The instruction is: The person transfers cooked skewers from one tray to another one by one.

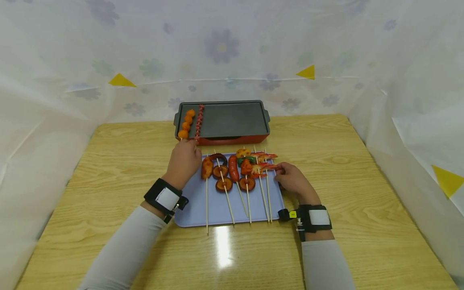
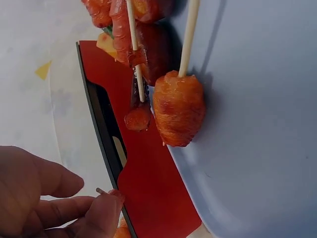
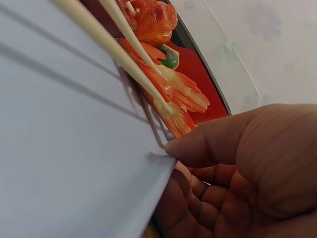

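On the black grill plate, at its left end, lie a skewer of orange balls and a skewer of small red meat pieces. My left hand is at the grill's front left corner; in the left wrist view its thumb and fingers pinch the near end of the red meat skewer. My right hand grips the right rim of the lilac tray, thumb on top and fingers beneath. Close to that thumb lie shrimp skewers.
Across the tray lie a drumstick-like meat skewer, a skewer with a tentacle and mushroom slices, a sausage skewer and a mixed skewer. Stick ends overhang the tray's front edge. The grill's red body stands behind the tray on a wooden table.
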The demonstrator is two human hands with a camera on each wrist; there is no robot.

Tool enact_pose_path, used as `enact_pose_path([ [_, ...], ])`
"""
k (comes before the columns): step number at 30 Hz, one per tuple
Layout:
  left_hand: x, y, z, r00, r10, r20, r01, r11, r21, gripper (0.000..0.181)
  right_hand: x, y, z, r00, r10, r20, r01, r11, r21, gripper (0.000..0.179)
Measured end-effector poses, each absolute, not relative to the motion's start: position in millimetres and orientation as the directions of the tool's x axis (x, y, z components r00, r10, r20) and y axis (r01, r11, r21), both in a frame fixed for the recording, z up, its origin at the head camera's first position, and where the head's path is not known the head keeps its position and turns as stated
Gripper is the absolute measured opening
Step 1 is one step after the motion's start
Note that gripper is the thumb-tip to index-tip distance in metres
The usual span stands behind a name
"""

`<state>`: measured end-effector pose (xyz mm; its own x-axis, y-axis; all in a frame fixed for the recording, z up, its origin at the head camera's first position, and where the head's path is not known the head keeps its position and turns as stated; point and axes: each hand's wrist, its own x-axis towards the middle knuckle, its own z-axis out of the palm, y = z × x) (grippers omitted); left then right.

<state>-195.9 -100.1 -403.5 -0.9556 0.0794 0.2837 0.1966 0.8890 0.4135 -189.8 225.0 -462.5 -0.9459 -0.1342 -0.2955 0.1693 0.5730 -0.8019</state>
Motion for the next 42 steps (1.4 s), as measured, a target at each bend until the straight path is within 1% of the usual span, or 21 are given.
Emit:
enact_pose_path([
  [4, -198, -99, -402, -0.962, 0.067, 0.266, 0.175, 0.896, 0.408, 0.016, -189, 225, -462, -0.948, -0.134, -0.287, 0.161, 0.576, -0.801, 0.027],
  [9, -200, -97, -401, -0.973, 0.054, 0.225, 0.147, 0.894, 0.422, 0.024, -189, 226, -461, -0.949, -0.136, -0.286, 0.154, 0.591, -0.792, 0.027],
  [17, -202, -100, -404, -0.973, 0.049, 0.225, 0.144, 0.893, 0.426, 0.015, -187, 225, -460, -0.947, -0.14, -0.289, 0.157, 0.584, -0.796, 0.027],
  [25, -203, -102, -407, -0.975, 0.056, 0.216, 0.148, 0.886, 0.439, 0.016, -189, 225, -462, -0.949, -0.141, -0.283, 0.153, 0.577, -0.802, 0.026],
  [29, -203, -102, -409, -0.979, 0.046, 0.198, 0.137, 0.87, 0.473, 0.018, -190, 226, -463, -0.949, -0.14, -0.283, 0.154, 0.578, -0.802, 0.026],
  [33, -203, -102, -413, -0.988, 0.019, 0.156, 0.099, 0.848, 0.52, 0.022, -190, 226, -463, -0.947, -0.139, -0.29, 0.16, 0.579, -0.8, 0.027],
  [37, -203, -101, -417, -0.99, -0.009, 0.14, 0.07, 0.833, 0.549, 0.025, -190, 226, -464, -0.948, -0.14, -0.285, 0.153, 0.584, -0.797, 0.028],
  [39, -202, -101, -419, -0.989, -0.019, 0.147, 0.069, 0.822, 0.566, 0.026, -190, 226, -464, -0.949, -0.136, -0.284, 0.154, 0.585, -0.797, 0.028],
  [42, -201, -102, -422, -0.979, -0.03, 0.2, 0.096, 0.801, 0.591, 0.025, -191, 226, -464, -0.949, -0.139, -0.282, 0.15, 0.588, -0.795, 0.028],
])
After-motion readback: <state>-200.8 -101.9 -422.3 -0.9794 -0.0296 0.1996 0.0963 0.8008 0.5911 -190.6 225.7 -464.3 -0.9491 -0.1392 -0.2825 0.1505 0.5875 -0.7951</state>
